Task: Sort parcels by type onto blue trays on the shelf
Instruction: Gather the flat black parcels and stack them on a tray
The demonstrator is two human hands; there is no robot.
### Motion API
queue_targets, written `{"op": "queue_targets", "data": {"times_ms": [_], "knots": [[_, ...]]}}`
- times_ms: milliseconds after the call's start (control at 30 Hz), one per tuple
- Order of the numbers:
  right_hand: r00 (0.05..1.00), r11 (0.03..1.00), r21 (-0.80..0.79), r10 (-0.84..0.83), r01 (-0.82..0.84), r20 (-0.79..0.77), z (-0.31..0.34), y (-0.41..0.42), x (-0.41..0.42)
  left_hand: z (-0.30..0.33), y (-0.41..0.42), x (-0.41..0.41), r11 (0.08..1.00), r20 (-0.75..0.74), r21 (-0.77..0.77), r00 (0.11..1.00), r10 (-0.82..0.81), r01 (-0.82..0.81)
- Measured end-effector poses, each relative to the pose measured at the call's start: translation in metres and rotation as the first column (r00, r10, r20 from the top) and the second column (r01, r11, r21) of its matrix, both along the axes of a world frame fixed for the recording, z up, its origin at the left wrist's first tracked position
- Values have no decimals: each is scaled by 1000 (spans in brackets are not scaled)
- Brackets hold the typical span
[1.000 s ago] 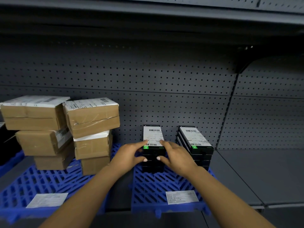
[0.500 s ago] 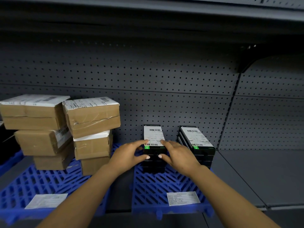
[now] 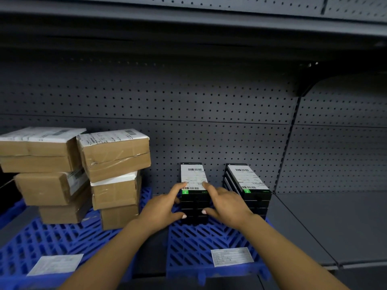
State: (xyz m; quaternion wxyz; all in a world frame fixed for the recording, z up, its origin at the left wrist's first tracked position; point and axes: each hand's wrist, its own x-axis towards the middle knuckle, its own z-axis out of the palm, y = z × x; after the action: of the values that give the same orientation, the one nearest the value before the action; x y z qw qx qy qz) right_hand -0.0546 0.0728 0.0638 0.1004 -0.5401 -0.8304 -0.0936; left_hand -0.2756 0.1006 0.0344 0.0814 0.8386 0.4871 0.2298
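Two stacks of flat black boxes with white barcode labels stand at the back of the middle blue tray (image 3: pixel 194 243). My left hand (image 3: pixel 162 208) and my right hand (image 3: pixel 227 206) clasp the left black stack (image 3: pixel 194 204) from either side, forefingers lying on the top label, thumbs against the stack's front. The right black stack (image 3: pixel 249 189) stands untouched beside my right hand. On the left blue tray (image 3: pixel 48 245) two piles of brown cardboard parcels (image 3: pixel 114 155) with white labels are stacked three high.
A grey pegboard wall (image 3: pixel 188 101) closes the back, and an upper shelf (image 3: pixel 188 19) hangs overhead. Bare grey shelf (image 3: pixel 335 222) lies right of the middle tray. White paper labels (image 3: pixel 231 256) lie on both trays' front parts. Another blue tray edge (image 3: pixel 10 210) shows far left.
Both hands stay clasped on the left black stack; they and the stack have hardly moved. The camera has shifted slightly.
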Motion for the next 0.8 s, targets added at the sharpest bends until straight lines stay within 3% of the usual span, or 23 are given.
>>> {"op": "queue_targets", "data": {"times_ms": [267, 500, 633, 800], "knots": [[1000, 997, -67, -23, 23, 1, -5, -1, 2, -1, -4, -1, 1000, -77, 8, 997, 14, -13], [998, 999, 4, -52, 52, 45, -9, 2, 2, -2, -5, 1, 981, -175, 177, 979, 106, -75], [1000, 1000, -8, -30, 30, -4, -8, -2, 0, 0, -9, 4, 982, -124, 181, 989, 74, -51], [1000, 1000, -22, -1, 1, 13, -2, 1, 1, 7, -4, 10, 986, -187, 168, 981, 51, -19]]}}
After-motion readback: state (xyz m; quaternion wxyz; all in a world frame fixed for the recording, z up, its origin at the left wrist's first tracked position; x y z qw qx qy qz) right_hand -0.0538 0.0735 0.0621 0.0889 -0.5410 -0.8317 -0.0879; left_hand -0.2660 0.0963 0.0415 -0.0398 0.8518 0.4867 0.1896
